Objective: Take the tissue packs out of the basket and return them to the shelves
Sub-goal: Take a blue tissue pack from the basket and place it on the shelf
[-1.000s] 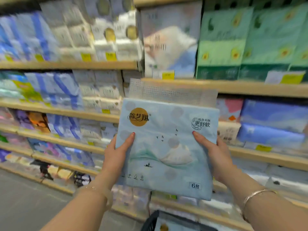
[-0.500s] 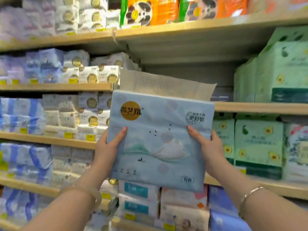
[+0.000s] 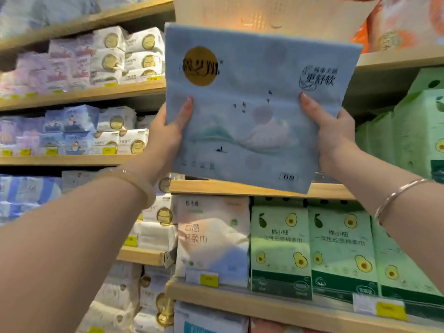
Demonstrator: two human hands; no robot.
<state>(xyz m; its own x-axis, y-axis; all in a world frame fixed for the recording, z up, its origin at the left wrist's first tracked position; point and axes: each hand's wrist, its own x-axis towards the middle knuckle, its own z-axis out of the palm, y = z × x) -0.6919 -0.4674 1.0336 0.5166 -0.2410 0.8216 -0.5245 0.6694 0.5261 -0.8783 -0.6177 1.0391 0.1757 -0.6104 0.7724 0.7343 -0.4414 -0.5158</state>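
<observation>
A large pale-blue tissue pack [image 3: 259,75] with a gold round logo and a clear perforated top flap fills the upper middle of the head view. My left hand [image 3: 165,133] grips its left edge, thumb on the front. My right hand [image 3: 331,135] grips its right edge the same way. The pack is upright, held up in front of a wooden shelf [image 3: 240,188] whose bay behind it looks dark and unfilled. The basket is out of view.
Green avocado-print packs [image 3: 341,248] and a white-pink pack [image 3: 211,239] stand on the shelf below. More green packs [image 3: 408,140] sit right of the bay. White and blue packs [image 3: 108,56] fill the left shelves. Orange packs [image 3: 408,20] are above.
Both hands have lifted the blue pack upward, from the lower shelves to the level of the dark bay above the avocado packs. My view has tilted up and the basket has left the frame.
</observation>
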